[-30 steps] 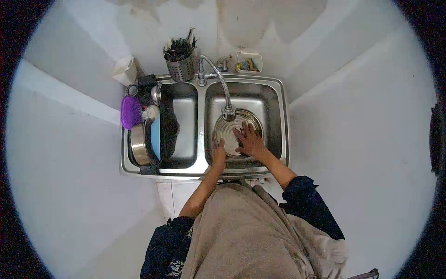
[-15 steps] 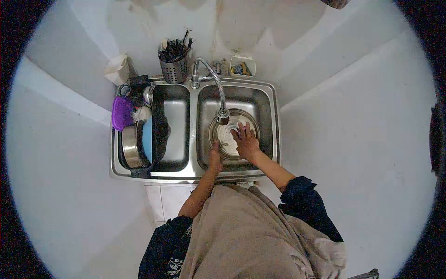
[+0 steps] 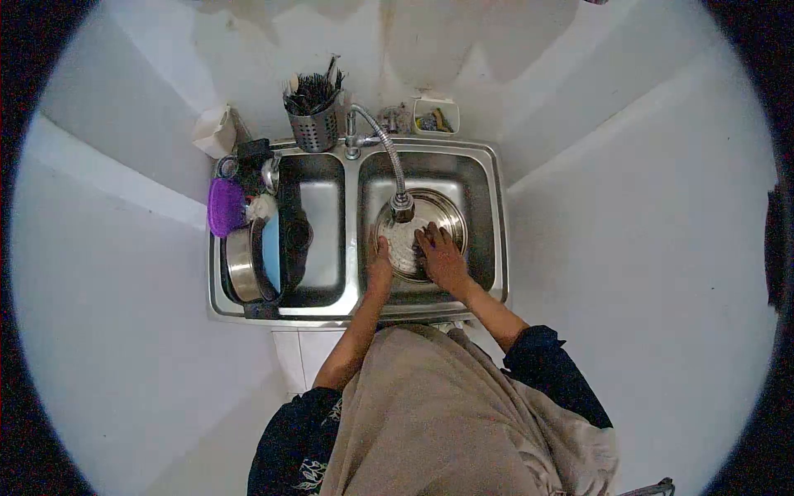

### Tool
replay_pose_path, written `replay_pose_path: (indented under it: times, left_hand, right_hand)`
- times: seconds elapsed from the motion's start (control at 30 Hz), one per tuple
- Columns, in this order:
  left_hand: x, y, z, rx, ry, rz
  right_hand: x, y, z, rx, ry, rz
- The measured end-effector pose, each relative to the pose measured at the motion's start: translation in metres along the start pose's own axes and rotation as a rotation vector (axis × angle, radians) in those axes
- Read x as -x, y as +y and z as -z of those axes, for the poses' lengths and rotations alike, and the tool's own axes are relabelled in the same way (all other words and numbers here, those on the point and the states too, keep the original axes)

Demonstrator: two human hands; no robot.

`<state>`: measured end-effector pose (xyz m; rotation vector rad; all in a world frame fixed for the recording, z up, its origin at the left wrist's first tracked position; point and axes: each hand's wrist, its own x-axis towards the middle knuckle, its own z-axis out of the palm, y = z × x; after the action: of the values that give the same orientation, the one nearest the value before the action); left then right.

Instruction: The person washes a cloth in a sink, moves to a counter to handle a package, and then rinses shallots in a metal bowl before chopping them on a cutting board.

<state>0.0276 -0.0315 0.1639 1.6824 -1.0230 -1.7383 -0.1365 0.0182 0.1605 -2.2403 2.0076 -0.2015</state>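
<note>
A round metal bowl (image 3: 456,217) sits in the right basin of the sink, with whitish, grainy rice (image 3: 402,245) in cloudy water. My left hand (image 3: 380,270) grips the bowl's left side, its thumb near the rim and the other fingers mostly hidden. My right hand (image 3: 444,261) reaches in over the bowl's right side. Its fingers are bent and drawn together in the rice, with their tips partly hidden. Above the bowl's far left part hangs the faucet head (image 3: 402,208); I cannot make out running water.
A flexible faucet (image 3: 389,147) arches over the right basin. Left of the left basin (image 3: 321,240) stand a steel pot (image 3: 241,264), a blue item (image 3: 271,252) and a purple basket (image 3: 225,207). Behind are a utensil holder (image 3: 315,131) and a white sponge box (image 3: 436,118).
My right hand's spread fingers have curled and drawn together in the rice. My left hand stays at the bowl's left side. The whole view has shifted slightly.
</note>
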Motion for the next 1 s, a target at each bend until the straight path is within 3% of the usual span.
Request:
replay_pose_path:
  times: [0.1,0.27,0.33,0.4,0.5,0.6,0.7,0.73,0.83,0.93,1.0]
  left_hand:
    - [-0.026,-0.035,0.006,0.264,-0.075,-0.040]
    - [-0.031,-0.042,0.009,0.280,-0.184,0.078]
    - [-0.032,-0.045,0.006,0.268,-0.125,0.084]
    - [-0.030,-0.045,0.003,0.263,-0.055,0.073]
    - [-0.041,-0.052,0.004,0.260,-0.175,-0.080]
    - [-0.043,-0.052,0.000,0.157,-0.050,0.049]
    - [-0.057,-0.058,0.009,0.394,-0.276,-0.017]
    - [-0.057,-0.059,0.010,0.397,-0.266,-0.022]
    - [-0.051,-0.056,0.007,0.352,-0.220,-0.105]
    - [-0.046,-0.052,-0.004,0.236,-0.151,-0.258]
    - [-0.055,-0.058,-0.005,0.207,-0.111,-0.257]
  right_hand:
    - [0.000,-0.012,0.018,-0.041,-0.050,-0.039]
    - [-0.008,-0.011,0.018,-0.151,-0.284,-0.019]
    - [-0.005,0.009,-0.026,-0.159,-0.046,0.122]
    - [-0.009,0.014,-0.034,-0.180,0.083,0.121]
    - [-0.028,0.003,-0.008,-0.215,0.097,-0.036]
    - [-0.028,-0.011,-0.012,-0.215,0.068,0.258]
    - [-0.025,-0.006,0.018,-0.408,-0.162,0.256]
    - [-0.027,-0.006,0.031,-0.465,-0.233,0.234]
    - [-0.037,0.010,-0.001,-0.516,0.203,0.065]
    - [-0.035,-0.020,0.009,-0.304,0.130,0.061]
    - [-0.032,-0.028,0.003,-0.234,-0.095,0.192]
